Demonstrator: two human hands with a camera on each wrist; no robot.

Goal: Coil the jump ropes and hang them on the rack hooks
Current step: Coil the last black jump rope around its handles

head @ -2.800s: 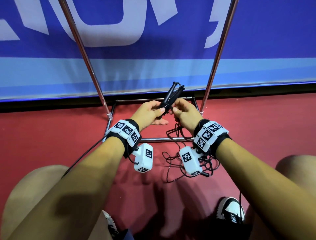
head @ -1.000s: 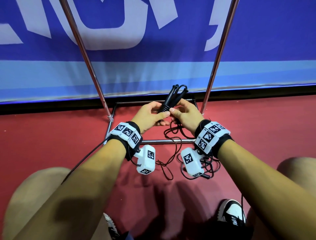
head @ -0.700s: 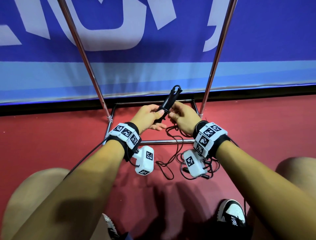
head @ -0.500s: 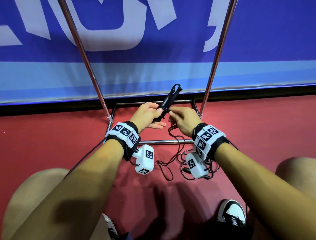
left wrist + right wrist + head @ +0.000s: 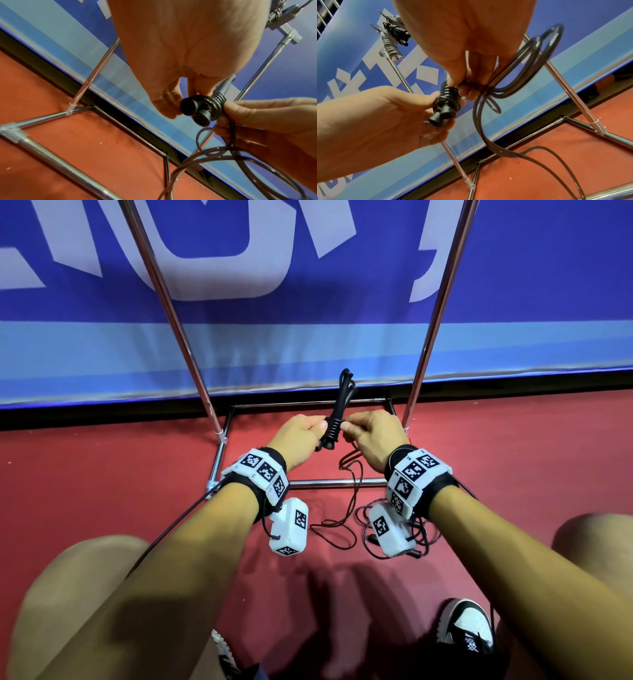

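Note:
Two black jump rope handles point(image 5: 343, 400) are held side by side, tips pointing up and away, low in front of the rack. My left hand point(image 5: 317, 429) grips their lower ends point(image 5: 193, 108). Several tight turns of black cord point(image 5: 448, 93) wrap the handles just above those ends. My right hand point(image 5: 347, 429) pinches the cord point(image 5: 229, 129) right beside the turns. In the right wrist view, loose loops of cord point(image 5: 539, 54) stand off that hand. The rest of the cord point(image 5: 342, 518) trails down onto the red floor.
The chrome rack has two uprights point(image 5: 171, 313) point(image 5: 435, 313) and a floor frame point(image 5: 325, 483) under my hands. High on the rack, a coiled black rope point(image 5: 395, 31) and a coiled pale rope point(image 5: 390, 46) hang on hooks. A blue banner stands behind. My knees and shoes are below.
My right hand has circled the handles, laying more cord turns around their lower part. The loose cord on the floor has shrunk and shifted. My left hand has kept its grip.

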